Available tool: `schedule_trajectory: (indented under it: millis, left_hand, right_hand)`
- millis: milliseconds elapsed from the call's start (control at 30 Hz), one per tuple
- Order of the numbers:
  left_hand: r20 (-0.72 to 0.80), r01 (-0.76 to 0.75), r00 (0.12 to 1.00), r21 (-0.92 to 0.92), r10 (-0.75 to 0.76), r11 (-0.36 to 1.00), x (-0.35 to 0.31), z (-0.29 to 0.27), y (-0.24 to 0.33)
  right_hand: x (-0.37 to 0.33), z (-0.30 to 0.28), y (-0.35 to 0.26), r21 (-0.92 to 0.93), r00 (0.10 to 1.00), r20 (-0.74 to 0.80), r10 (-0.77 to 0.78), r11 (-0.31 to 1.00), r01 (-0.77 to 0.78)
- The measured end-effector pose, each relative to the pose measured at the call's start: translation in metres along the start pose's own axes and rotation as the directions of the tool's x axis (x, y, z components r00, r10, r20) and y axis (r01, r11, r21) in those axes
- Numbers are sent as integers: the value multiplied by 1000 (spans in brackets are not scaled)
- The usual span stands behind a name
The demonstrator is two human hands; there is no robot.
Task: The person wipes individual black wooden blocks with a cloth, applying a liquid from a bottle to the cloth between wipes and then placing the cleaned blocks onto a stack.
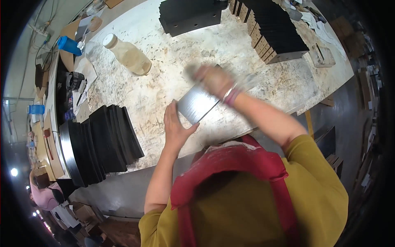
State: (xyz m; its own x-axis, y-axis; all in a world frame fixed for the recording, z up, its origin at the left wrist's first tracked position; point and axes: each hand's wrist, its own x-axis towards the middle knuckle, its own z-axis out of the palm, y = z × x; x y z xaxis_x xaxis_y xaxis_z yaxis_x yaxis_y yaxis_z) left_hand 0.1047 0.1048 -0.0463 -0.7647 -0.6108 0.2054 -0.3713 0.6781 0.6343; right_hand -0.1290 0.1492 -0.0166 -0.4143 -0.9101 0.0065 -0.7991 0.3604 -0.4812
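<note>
A flat rectangular panel (pixel 196 103) with a shiny, light-reflecting face and a dark edge lies at an angle on the worktable, near its front. My left hand (pixel 176 128) braces its near left corner, fingers along one edge and thumb against another. Over the panel's far right part is my right hand (pixel 217 82), smeared by motion, with a bracelet at the wrist. Greyish and whitish blurs show around its fingers, so it seems closed on something soft that I cannot make out. The hand hides part of the panel.
The stained white table (pixel 164 53) carries a row of black panels (pixel 105 140) at left and a black stack (pixel 191 16) at the back. Black-topped pieces with tan edges (pixel 273 35) stand back right. A cloudy capped bottle (pixel 129 55) lies or leans at back left.
</note>
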Motion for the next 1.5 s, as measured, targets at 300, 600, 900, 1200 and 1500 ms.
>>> schedule_trajectory:
  millis: [300,600,900,1200,1500]
  left_hand:
    - [247,-113,967,215,58,970,37,18,48]
    - [-74,225,974,362,-213,905,21,-102,66]
    - [-438,494,867,701,-236,514,-39,-194,-27]
    - [-48,232,935,-668,-352,707,206,-12,10]
    - [-188,376,828,-511,-528,773,304,92,-47]
  right_hand:
    - [-66,-29,144,-117,904,-380,-195,980,161]
    - [-66,-29,140,38,965,-259,-53,997,65]
    - [-66,-38,139,1,934,-336,-118,992,126]
    - [-73,-35,139,-9,941,-339,-11,1000,8]
    - [69,-42,158,580,924,-342,168,812,67]
